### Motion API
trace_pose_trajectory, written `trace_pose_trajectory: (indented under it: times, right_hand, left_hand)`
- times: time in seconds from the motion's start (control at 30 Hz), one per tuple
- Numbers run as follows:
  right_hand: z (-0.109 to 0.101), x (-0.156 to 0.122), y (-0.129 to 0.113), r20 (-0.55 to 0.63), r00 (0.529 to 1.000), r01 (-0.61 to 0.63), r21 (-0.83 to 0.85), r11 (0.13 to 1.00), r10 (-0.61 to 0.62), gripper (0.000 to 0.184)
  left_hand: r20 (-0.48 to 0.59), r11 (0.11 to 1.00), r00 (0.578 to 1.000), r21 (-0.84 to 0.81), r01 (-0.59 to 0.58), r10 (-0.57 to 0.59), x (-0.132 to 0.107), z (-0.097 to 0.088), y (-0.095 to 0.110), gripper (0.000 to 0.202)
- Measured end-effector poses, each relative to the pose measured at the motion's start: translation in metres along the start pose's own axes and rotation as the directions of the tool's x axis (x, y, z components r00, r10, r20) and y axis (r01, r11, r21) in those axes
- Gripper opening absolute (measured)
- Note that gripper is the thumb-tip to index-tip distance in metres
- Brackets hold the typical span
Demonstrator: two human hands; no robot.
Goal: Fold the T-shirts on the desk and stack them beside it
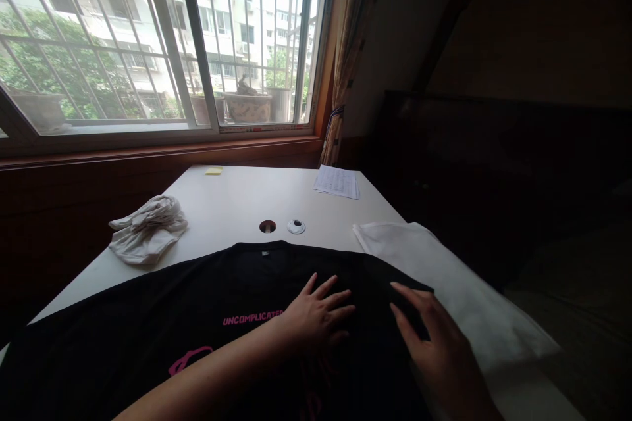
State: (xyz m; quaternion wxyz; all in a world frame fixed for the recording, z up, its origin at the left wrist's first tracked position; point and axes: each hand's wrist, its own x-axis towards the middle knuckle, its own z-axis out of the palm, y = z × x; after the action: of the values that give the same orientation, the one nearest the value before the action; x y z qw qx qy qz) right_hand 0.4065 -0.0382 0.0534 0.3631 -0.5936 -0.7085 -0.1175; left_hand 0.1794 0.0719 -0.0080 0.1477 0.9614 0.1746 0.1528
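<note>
A black T-shirt with pink lettering and a pink print lies spread across the white table, its collar toward the window. My left hand rests on the shirt's chest, fingers spread, with the forearm covering part of the print. At the shirt's right shoulder is my right hand, thumb and forefinger apart, and no cloth shows between them. Its other fingers are mostly hidden behind the hand. Under the shirt's right edge, a white cloth or bag lies flat and hangs past the table's side.
A crumpled whitish cloth lies at the table's left. Beyond the collar are a round cable hole and its cover. Printed papers and a yellow sticky pad lie along the far edge of the table, below the barred window.
</note>
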Motion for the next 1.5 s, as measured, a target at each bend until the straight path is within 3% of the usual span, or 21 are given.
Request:
trace_pose_trajectory:
  times: [0.07, 0.17, 0.23, 0.33, 0.43, 0.53, 0.6, 0.73, 0.83, 1.0, 1.27, 1.4, 1.5]
  right_hand:
    - [0.006, -0.003, -0.018, 0.084, 0.986, 0.141, 0.077, 0.987, -0.147, 0.042]
    - [0.017, -0.011, -0.042, 0.258, 0.903, 0.295, 0.215, 0.931, -0.345, 0.057]
    - [0.023, -0.016, -0.055, 0.344, 0.839, 0.336, 0.281, 0.899, -0.422, 0.060]
    - [0.026, -0.021, -0.064, 0.384, 0.807, 0.334, 0.330, 0.883, -0.449, 0.052]
    - [0.021, -0.026, -0.059, 0.384, 0.827, 0.276, 0.360, 0.891, -0.411, 0.041]
    - [0.016, -0.035, -0.041, 0.348, 0.895, 0.167, 0.319, 0.933, -0.279, 0.031]
    - [0.014, -0.043, -0.024, 0.313, 0.931, 0.112, 0.242, 0.964, -0.187, 0.028]
    - [0.012, -0.063, 0.010, 0.335, 0.941, 0.036, 0.054, 0.998, -0.052, 0.034]
    - [0.007, -0.072, 0.026, 0.404, 0.915, -0.009, 0.007, 1.000, 0.005, 0.043]
    - [0.003, -0.074, 0.031, 0.475, 0.879, -0.072, 0.064, 0.995, 0.033, 0.040]
    - [0.006, -0.081, 0.041, 0.403, 0.912, -0.100, 0.054, 0.994, 0.070, 0.021]
    - [0.009, -0.090, 0.048, 0.379, 0.922, -0.091, 0.016, 0.996, 0.079, 0.020]
    - [0.012, -0.092, 0.048, 0.362, 0.929, -0.077, -0.011, 0.997, 0.076, 0.026]
  left_hand:
    - [-0.052, 0.999, 0.998, 0.002, 0.037, -0.037, 0.004, 0.002, -0.011, 0.047]
    - [-0.194, 0.989, 0.970, -0.072, 0.132, -0.144, 0.011, -0.003, -0.030, 0.035]
    - [-0.283, 0.955, 0.919, -0.192, 0.225, -0.273, 0.014, -0.012, -0.040, 0.032]
    - [-0.297, 0.882, 0.860, -0.366, 0.298, -0.414, 0.014, -0.027, -0.046, 0.032]
    - [-0.273, 0.910, 0.900, -0.336, 0.242, -0.340, 0.014, -0.036, -0.039, 0.040]
    - [-0.231, 0.984, 0.960, -0.121, 0.131, -0.156, 0.019, -0.036, -0.025, 0.047]
    - [-0.145, 0.999, 0.989, 0.014, 0.037, -0.034, 0.026, -0.034, -0.017, 0.056]
    - [0.054, 0.971, 0.984, 0.161, -0.177, 0.170, 0.037, -0.030, -0.012, 0.045]
    - [0.082, 0.947, 0.971, 0.216, -0.238, 0.226, 0.040, -0.033, -0.016, 0.031]
    - [0.063, 0.948, 0.974, 0.223, -0.227, 0.218, 0.042, -0.047, -0.027, 0.020]
    - [-0.054, 0.981, 0.998, 0.192, -0.030, 0.042, 0.025, -0.052, -0.077, 0.015]
    - [-0.047, 0.998, 0.998, 0.038, 0.050, -0.048, 0.014, -0.053, -0.093, 0.018]
    - [-0.077, 0.987, 0.987, -0.088, 0.131, -0.138, 0.022, -0.049, -0.092, 0.015]
